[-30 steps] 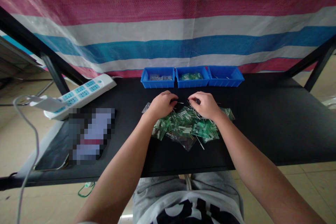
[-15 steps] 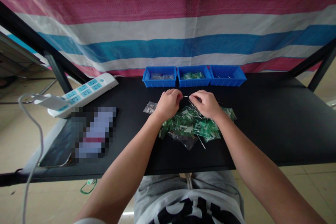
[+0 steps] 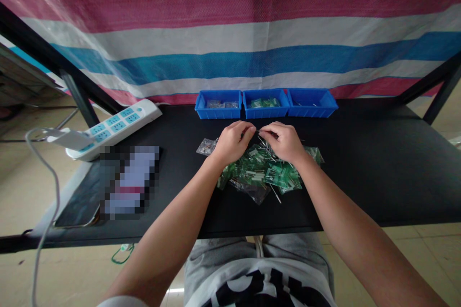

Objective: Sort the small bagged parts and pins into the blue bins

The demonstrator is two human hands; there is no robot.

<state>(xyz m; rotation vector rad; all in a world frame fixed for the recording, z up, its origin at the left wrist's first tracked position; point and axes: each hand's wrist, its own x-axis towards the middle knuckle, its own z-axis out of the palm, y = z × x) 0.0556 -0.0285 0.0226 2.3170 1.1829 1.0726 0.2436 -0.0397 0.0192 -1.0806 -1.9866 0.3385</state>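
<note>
My left hand (image 3: 232, 142) and my right hand (image 3: 284, 140) meet above a heap of small green parts in clear plastic bags (image 3: 268, 172) on the black table (image 3: 378, 163). Both hands are closed in a pinch, fingertips almost touching, with a thin metal pin (image 3: 256, 131) held between them. A few more thin pins lie under my right fingers. One small clear bag (image 3: 206, 147) lies apart, just left of my left hand.
Three blue bins (image 3: 265, 104) stand in a row at the table's far edge, with small parts inside. A white power strip (image 3: 115, 127) lies at the far left, a blurred flat object (image 3: 127, 180) near it. A striped tarp hangs behind.
Both hands have drawn closer together and a little farther from me, fingertips now meeting on the thin pin. The heap of bags has not moved.
</note>
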